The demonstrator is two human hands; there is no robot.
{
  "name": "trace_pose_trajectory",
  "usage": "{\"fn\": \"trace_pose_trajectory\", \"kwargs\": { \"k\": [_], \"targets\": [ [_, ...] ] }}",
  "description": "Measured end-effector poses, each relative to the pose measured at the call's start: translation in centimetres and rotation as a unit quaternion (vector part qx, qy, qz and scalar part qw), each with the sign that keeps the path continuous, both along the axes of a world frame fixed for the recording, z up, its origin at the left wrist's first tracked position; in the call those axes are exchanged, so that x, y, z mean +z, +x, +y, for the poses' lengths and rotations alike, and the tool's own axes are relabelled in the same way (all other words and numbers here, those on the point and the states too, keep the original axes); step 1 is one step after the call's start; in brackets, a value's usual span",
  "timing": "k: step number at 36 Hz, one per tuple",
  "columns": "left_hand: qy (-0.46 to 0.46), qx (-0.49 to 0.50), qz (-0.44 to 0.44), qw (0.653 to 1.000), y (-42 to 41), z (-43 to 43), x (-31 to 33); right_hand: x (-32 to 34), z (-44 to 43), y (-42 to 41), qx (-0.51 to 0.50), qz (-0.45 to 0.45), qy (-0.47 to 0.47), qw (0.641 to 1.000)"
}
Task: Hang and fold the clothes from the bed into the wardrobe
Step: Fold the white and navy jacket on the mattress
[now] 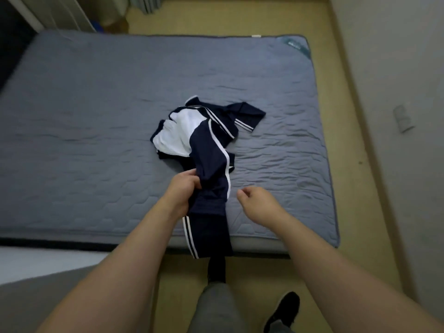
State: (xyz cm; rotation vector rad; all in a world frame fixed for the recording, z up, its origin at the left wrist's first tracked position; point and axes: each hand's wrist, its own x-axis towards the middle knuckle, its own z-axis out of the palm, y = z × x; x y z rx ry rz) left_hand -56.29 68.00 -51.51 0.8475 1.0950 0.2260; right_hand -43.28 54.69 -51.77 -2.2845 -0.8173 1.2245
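Beyond the far left corner of the bed (pixel 96 116), a curtain (pixel 144 3) is hanging down to the floor (pixel 348 140). A grey-blue quilted cover is lying over the whole bed, wrinkled toward the right edge.

Near the middle of the near edge, the left hand (pixel 183 188) is gripping a navy and white jacket (pixel 209 150), its fingers and thumb bunching the dark fabric at the jacket's left side. The jacket is lying crumpled around the centre of the bed, with its white panel facing up and one striped part spreading toward the far right. From the hand, a navy length with white stripes is running down and hanging over the near edge of the bed.

Just to the right of that hanging length, the right hand (pixel 257 200) is hovering over the cover with its fingers loosely curled, holding nothing and not touching the jacket.

Below the near edge, a leg in grey trousers (pixel 213 308) and a black-clad foot (pixel 284 308) are standing on the floor. Past the right edge of the bed, a small fitting (pixel 403 118) is sitting on the wall.
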Motion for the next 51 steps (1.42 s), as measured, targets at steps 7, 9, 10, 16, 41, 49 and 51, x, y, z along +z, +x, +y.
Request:
{"fn": "trace_pose_trajectory", "kwargs": {
  "k": [7, 9, 10, 16, 41, 49, 51],
  "targets": [
    [0.035, 0.057, -0.081, 0.994, -1.8, -2.3, 11.5, 8.4, -2.5, -1.1, 0.011, -0.001, 0.060, 0.998],
    [0.021, 0.058, -0.104, 0.993, -2.3, -2.5, 14.5, 10.2, -2.7, -0.9, 0.022, -0.019, 0.072, 0.997],
    [0.017, 0.054, -0.114, 0.992, -2.5, -2.7, 15.9, 11.0, -2.8, -0.8, 0.026, -0.026, 0.078, 0.996],
    [0.165, 0.025, -0.177, 0.970, -3.4, -3.0, 23.0, 14.3, -2.5, -1.1, 0.034, -0.053, 0.105, 0.992],
    [0.623, -0.017, -0.081, 0.778, -1.5, -2.3, 34.3, 20.1, -0.9, 1.7, -0.029, -0.252, 0.150, 0.956],
    [0.613, -0.209, 0.346, 0.679, -0.1, -1.0, 29.8, 32.8, 0.3, 1.8, 0.074, -0.395, 0.272, 0.874],
    [0.577, -0.253, 0.338, 0.699, 0.8, -1.6, 29.8, 34.8, 0.4, 1.7, 0.101, -0.416, 0.271, 0.862]
  ]
}}
